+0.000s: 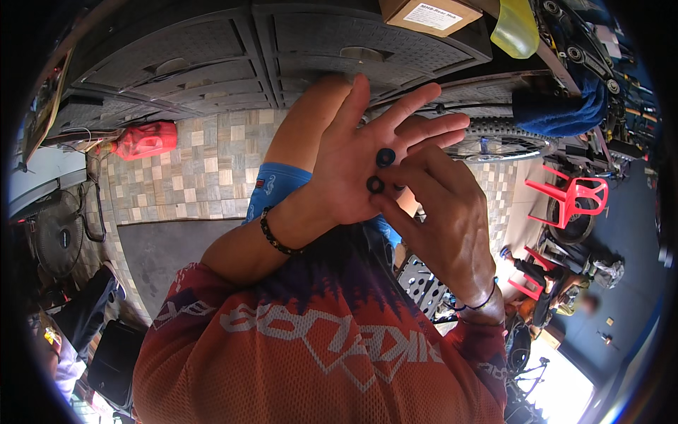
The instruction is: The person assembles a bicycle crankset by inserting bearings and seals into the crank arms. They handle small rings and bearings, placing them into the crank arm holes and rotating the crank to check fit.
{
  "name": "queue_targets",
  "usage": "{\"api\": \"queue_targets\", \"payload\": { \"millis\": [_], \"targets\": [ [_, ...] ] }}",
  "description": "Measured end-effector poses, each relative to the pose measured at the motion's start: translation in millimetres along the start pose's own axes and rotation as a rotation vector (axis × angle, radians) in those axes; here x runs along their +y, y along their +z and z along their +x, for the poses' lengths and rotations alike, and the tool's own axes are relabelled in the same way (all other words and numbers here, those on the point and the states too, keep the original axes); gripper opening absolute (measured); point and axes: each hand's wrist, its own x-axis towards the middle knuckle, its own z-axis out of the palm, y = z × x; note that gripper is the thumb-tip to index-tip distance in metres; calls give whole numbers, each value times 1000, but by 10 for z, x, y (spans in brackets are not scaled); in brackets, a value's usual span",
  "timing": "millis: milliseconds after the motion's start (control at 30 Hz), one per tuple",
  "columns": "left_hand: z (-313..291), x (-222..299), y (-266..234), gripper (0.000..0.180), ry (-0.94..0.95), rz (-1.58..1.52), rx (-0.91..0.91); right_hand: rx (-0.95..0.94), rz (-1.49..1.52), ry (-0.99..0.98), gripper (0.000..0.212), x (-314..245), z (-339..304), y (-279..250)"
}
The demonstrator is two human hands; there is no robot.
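Note:
My left hand [346, 155] is held palm up with its fingers spread. On the palm, near the base of the fingers, lies a small round black ring [385, 157]. A second small black ring [375, 185] sits just below it, with skin showing through its hole. My right hand [448, 215] reaches over from the right, thumb and forefinger closed at this second ring. A bit of something dark shows behind the right fingertips, too hidden to make out.
Dark drawer cabinets [205, 71] stand ahead, with a cardboard box [432, 15] on top. A bicycle wheel [501, 140] and a blue cloth [561, 113] are at the right. Farther right stands a red chair [568, 194]. A red jug [147, 140] and a fan [58, 240] are left.

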Motion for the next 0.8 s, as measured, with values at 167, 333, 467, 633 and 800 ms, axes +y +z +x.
{"api": "queue_targets", "payload": {
  "millis": [167, 333, 467, 633, 800],
  "targets": [
    [0, 10, -21, 99, -4, 17, -17, -17, 23, 52, 29, -39, 4, 3],
    [3, 12, -18, 100, -3, 27, -20, 5, 34, -4, 31, -24, 28, -15],
    [0, -5, -6, 99, -1, -13, -13, -21, 1, -45, 33, -13, 33, -15],
    [-5, -18, -4, 99, 3, 39, 4, -19, -29, -45, 33, -26, 25, -11],
    [-4, -25, -31, 100, 0, 42, -3, -36, -77, -35, 32, -43, 11, -4]
  ]
}}
